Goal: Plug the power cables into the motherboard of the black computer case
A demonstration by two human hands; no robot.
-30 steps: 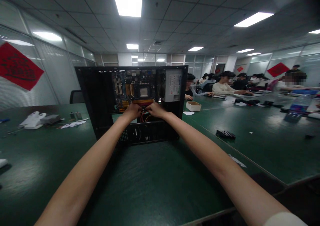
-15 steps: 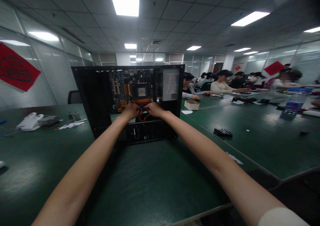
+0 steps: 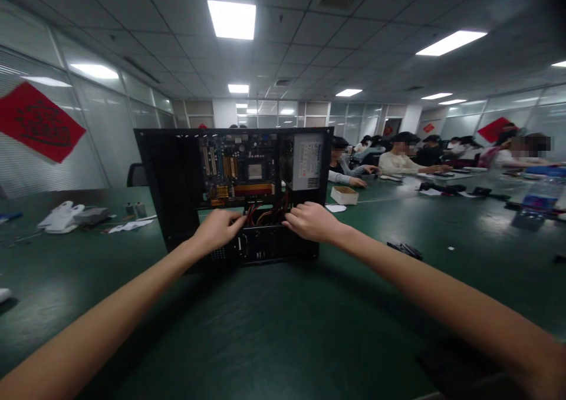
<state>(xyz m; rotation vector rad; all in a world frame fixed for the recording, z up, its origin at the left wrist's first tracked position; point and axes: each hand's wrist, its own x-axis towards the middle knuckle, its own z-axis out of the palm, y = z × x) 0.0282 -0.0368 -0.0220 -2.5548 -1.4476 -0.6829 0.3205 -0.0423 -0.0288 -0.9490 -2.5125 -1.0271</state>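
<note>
An open black computer case (image 3: 177,182) stands on the green table (image 3: 274,317), its inside facing me. Inside it are a motherboard (image 3: 255,172), a silver power supply (image 3: 307,161) at the upper right and red and black cables (image 3: 265,214) low in the middle. My left hand (image 3: 220,230) is at the left end of the cables, fingers bent together over the case's lower bar; what they hold is hidden. To the right of the cables, my right hand (image 3: 309,220) has its fingers curled at the same bar, and its fingertips' contents are too small to make out.
At the left lie a white plastic bag (image 3: 62,217) and a grey block (image 3: 91,215). A small open box (image 3: 345,195) stands behind the case on the right, with a black part (image 3: 404,250) nearer. Several people sit along the tables at the right.
My hands have moved apart and down from the motherboard's lower edge, the left one leftward, the right one rightward. More of the cables shows between them. The view has shifted slightly.
</note>
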